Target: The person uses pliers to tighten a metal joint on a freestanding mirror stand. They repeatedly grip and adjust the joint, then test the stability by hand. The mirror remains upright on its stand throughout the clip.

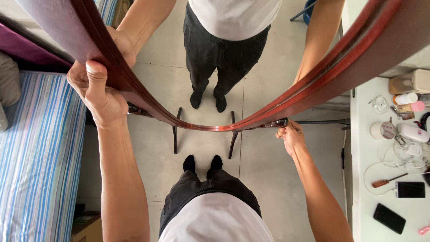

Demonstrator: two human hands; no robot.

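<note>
Far left of my left hand: bed with blue-striped sheet (40, 157), a dark purple cover (22, 47) above it. Below my left forearm, a cardboard box (87, 228) on the floor.

My left hand (101, 92) is wrapped tight around the left side of the mirror frame (148, 107), thumb up along the front edge, fingers behind the dark red wood. Firm grip, fully closed on it.

Between my hands: the frame's bottom rail curves low across the view, the mirror glass (233, 58) above it reflecting my arms, white shirt and dark trousers. Under the rail, two dark stand legs (175, 132) on the grey tiled floor (264, 175), my black-socked feet (202, 163) just below them.

My right hand (290, 134) is at the frame's lower right, fingers pinched narrow on a small black knob (281, 122) on the frame side. Closed on it, not on the wood itself.

Right of my right hand, well apart: white table (363, 188) with a screwdriver (387, 181), two dark phones (410, 189), white cables (403, 157), a white round container (383, 130), small bottles (410, 102).
</note>
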